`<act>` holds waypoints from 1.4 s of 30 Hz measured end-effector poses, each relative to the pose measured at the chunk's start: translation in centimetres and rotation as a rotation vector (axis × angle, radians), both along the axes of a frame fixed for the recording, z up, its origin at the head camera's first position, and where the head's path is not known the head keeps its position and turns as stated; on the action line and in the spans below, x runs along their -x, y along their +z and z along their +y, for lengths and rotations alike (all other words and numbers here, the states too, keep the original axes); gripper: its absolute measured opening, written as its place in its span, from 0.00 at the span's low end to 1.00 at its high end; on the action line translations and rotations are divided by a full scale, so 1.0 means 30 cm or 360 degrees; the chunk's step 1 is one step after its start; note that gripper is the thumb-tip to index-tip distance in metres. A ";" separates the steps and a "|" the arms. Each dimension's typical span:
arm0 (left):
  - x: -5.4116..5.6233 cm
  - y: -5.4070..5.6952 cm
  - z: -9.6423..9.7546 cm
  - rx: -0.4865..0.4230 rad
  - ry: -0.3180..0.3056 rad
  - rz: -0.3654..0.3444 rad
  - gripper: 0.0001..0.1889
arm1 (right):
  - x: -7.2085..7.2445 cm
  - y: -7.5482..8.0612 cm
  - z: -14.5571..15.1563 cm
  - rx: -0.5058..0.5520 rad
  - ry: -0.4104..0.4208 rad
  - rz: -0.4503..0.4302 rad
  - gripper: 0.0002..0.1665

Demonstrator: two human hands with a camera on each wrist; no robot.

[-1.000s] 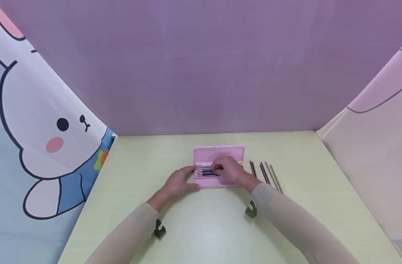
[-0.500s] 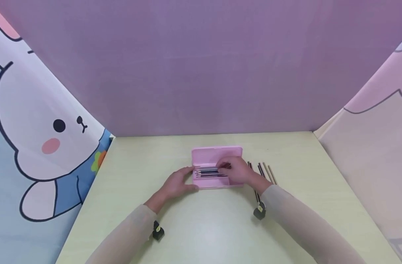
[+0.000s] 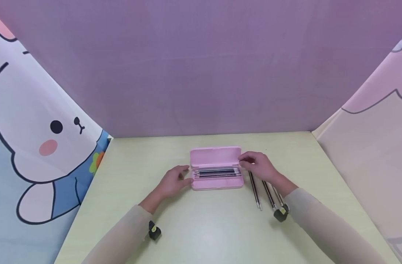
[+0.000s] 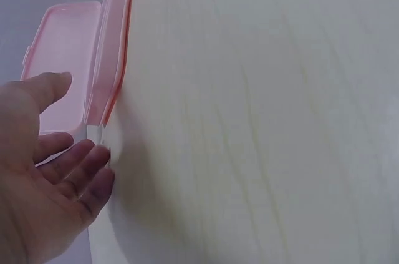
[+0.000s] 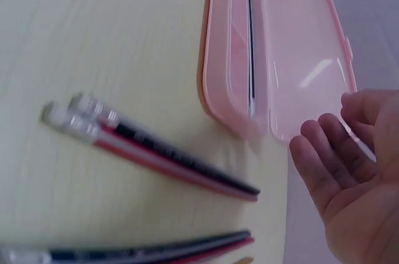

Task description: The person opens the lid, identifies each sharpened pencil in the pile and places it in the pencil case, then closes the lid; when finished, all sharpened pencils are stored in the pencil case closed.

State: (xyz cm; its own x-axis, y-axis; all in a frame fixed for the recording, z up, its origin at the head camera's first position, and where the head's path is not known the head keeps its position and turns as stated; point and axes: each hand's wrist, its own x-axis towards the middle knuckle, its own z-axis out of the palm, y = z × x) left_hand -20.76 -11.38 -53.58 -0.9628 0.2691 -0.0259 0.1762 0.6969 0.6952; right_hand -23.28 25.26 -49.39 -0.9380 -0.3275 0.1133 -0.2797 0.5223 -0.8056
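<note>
A pink pencil case (image 3: 215, 157) lies with its lid thrown back, and several dark pencils (image 3: 217, 173) rest side by side in its rear compartment. At the case's left end is my left hand (image 3: 170, 182), thumb and fingers parted around the corner and gripping nothing. My right hand (image 3: 259, 167) hovers by the right end of the lid, fingers loosely bent and holding nothing; its palm (image 5: 365, 195) shows bare in the right wrist view. Below that hand lie a pair of red-and-black pencils (image 5: 181, 164) with white erasers and a second dark pair (image 5: 156, 254).
Wood-coloured pencils (image 3: 278, 195) lie farther right, partly covered by the right forearm. A small black wrist camera (image 3: 281, 213) hangs under the right sleeve, another (image 3: 154, 231) under the left. Behind the pale table (image 3: 201, 227) rises a purple backdrop (image 3: 201, 73).
My right hand has left the pencils in the case and moved right, past its end. More of the pencils inside now show. My left hand has loosened slightly at the left end.
</note>
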 end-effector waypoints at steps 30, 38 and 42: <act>0.014 0.059 0.030 -0.0674 0.0235 -0.0681 0.32 | 0.019 -0.080 0.015 0.0381 -0.0136 -0.0813 0.35; 0.027 0.056 0.037 -0.0698 0.0240 -0.0721 0.35 | 0.023 -0.079 0.023 0.0470 -0.0126 -0.0887 0.37; 0.028 0.052 0.037 -0.0723 0.0253 -0.0737 0.35 | 0.026 -0.080 0.026 0.0526 -0.0144 -0.0930 0.37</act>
State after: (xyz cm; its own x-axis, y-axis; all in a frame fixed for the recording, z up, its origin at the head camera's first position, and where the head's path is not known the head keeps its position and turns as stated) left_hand -21.62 -10.28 -52.03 -0.9083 0.2065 -0.3638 -0.2921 0.3095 0.9049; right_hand -24.06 26.03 -51.78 -0.8977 -0.2800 -0.3402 0.2838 0.2231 -0.9326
